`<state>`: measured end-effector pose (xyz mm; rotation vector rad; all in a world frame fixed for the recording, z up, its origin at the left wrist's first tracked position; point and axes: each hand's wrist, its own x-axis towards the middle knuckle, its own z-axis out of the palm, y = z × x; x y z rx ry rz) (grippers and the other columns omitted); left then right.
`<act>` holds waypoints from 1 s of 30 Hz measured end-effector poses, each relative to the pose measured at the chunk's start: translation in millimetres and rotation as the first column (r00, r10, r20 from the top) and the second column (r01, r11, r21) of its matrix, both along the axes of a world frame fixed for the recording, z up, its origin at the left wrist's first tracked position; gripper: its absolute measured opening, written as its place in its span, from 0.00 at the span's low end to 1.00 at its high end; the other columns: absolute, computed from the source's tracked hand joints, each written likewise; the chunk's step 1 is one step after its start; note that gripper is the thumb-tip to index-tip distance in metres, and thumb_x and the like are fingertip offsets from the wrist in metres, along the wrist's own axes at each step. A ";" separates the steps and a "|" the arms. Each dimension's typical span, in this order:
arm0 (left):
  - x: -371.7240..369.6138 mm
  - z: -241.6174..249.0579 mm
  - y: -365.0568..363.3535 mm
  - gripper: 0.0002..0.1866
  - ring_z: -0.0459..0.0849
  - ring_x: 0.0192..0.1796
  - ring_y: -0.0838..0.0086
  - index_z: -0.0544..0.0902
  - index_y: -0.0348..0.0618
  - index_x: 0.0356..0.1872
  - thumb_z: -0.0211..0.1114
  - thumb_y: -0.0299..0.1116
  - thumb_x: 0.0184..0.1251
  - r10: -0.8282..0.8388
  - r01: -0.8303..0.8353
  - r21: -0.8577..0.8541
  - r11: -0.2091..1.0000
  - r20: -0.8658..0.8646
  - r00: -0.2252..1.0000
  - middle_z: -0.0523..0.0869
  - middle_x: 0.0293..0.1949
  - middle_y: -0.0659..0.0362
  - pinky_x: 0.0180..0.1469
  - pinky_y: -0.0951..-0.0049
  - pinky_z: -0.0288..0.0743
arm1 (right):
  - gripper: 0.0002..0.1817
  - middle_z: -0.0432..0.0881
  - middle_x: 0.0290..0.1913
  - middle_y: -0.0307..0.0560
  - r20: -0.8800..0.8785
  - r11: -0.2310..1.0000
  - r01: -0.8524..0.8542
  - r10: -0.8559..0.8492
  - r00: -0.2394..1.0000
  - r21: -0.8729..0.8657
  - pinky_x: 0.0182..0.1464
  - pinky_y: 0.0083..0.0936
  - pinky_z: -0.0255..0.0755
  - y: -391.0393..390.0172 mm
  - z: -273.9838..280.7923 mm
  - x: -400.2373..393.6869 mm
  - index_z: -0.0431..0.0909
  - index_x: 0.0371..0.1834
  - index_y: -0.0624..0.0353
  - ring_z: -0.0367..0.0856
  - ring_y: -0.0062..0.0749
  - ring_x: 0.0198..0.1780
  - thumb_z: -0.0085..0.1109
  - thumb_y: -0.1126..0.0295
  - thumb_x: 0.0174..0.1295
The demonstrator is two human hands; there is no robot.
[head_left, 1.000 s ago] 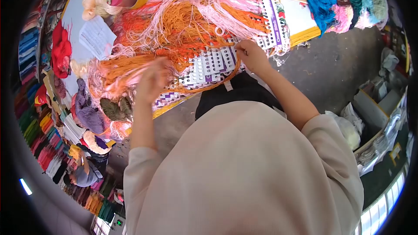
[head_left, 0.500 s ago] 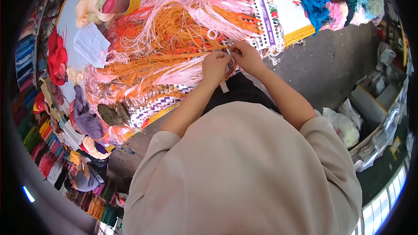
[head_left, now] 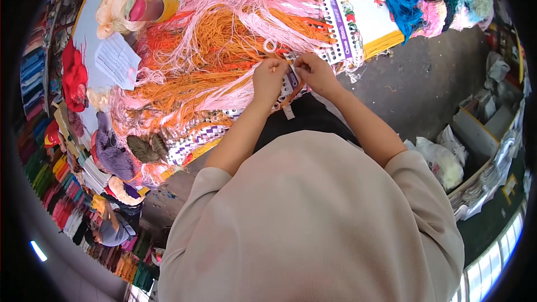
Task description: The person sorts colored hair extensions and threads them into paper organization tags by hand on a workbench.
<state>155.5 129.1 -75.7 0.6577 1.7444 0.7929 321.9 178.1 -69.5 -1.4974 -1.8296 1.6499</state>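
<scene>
the left hand (head_left: 269,83) and the right hand (head_left: 316,72) are close together, fingers curled inward; both look pinched, but i cannot tell exactly what either grasps. between them lies a white punched card with a purple printed band (head_left: 292,80), partly hidden by the fingers. loose bright-orange thread strands (head_left: 235,28) spread beyond and left of the left hand, and long pale-pink thread strands (head_left: 235,95) lie just left of it.

the likeliest trouble is tangling: the orange and pink strands cross one another beside the left hand, so a pull on one could drag others along. with so many holes near the fingertips, a strand could go into the wrong one. a hard tug might bend or tear the card. the long white card strip with purple lettering (head_left: 338,19), beyond the right hand, could shift if connected strands tighten.
</scene>
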 end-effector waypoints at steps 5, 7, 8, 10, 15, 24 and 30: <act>-14.0 22.0 -12.9 0.07 0.72 0.24 0.86 0.83 0.40 0.38 0.66 0.33 0.69 0.277 -0.281 -0.021 0.959 0.255 0.926 0.83 0.30 0.64 0.25 0.85 0.62 | 0.07 0.80 0.36 0.48 0.038 1.000 0.000 -0.001 0.999 0.024 0.41 0.31 0.75 -0.5 -1.7 -1.5 0.80 0.39 0.61 0.81 0.37 0.36 0.63 0.71 0.61; -27.3 29.8 -16.0 0.05 0.68 0.23 0.87 0.82 0.45 0.36 0.67 0.33 0.70 0.392 -0.382 -0.111 0.917 0.415 0.821 0.81 0.30 0.66 0.24 0.86 0.60 | 0.06 0.80 0.35 0.45 0.049 0.999 0.001 -0.003 0.999 0.047 0.40 0.27 0.74 -1.1 -5.2 -1.1 0.80 0.39 0.60 0.79 0.31 0.35 0.63 0.72 0.61; -30.5 31.3 -16.5 0.05 0.68 0.23 0.87 0.82 0.45 0.36 0.67 0.33 0.70 0.392 -0.383 -0.108 0.917 0.413 0.822 0.81 0.30 0.66 0.24 0.86 0.60 | 0.06 0.79 0.35 0.46 0.067 0.998 -0.014 0.010 0.998 0.056 0.40 0.29 0.74 -0.4 -5.0 -1.9 0.80 0.39 0.60 0.80 0.33 0.35 0.63 0.72 0.61; -37.6 33.7 -18.6 0.05 0.71 0.26 0.88 0.82 0.45 0.37 0.66 0.33 0.71 0.380 -0.344 -0.165 0.924 0.501 0.778 0.81 0.30 0.65 0.24 0.87 0.60 | 0.06 0.79 0.36 0.47 0.076 0.997 -0.031 0.026 0.997 0.064 0.41 0.30 0.74 0.0 -6.4 -5.2 0.80 0.39 0.60 0.80 0.35 0.36 0.63 0.72 0.60; -34.0 46.7 -22.6 0.03 0.81 0.38 0.81 0.80 0.44 0.41 0.63 0.30 0.73 0.376 -0.331 -0.189 0.925 0.596 0.709 0.83 0.36 0.63 0.33 0.84 0.73 | 0.07 0.81 0.38 0.55 0.060 0.992 -0.047 0.040 0.997 0.114 0.48 0.39 0.74 0.0 -10.8 -4.9 0.80 0.36 0.61 0.80 0.51 0.45 0.59 0.70 0.59; -65.5 65.7 -11.7 0.07 0.73 0.25 0.79 0.74 0.45 0.37 0.58 0.34 0.75 0.530 -0.621 -0.127 0.773 0.669 0.522 0.75 0.27 0.62 0.20 0.84 0.62 | 0.06 0.81 0.40 0.55 0.110 0.988 -0.079 0.064 0.992 0.135 0.49 0.40 0.76 -0.9 -14.6 -6.2 0.80 0.37 0.60 0.81 0.51 0.46 0.57 0.71 0.60; -117.0 149.9 -19.2 0.11 0.59 0.21 0.88 0.77 0.44 0.52 0.61 0.33 0.72 0.475 -0.507 -0.117 0.854 0.573 0.668 0.63 0.23 0.71 0.16 0.86 0.48 | 0.06 0.81 0.41 0.54 0.126 0.983 -0.044 0.022 0.992 0.178 0.50 0.40 0.75 -4.1 -13.5 -7.5 0.80 0.37 0.59 0.81 0.50 0.47 0.56 0.70 0.60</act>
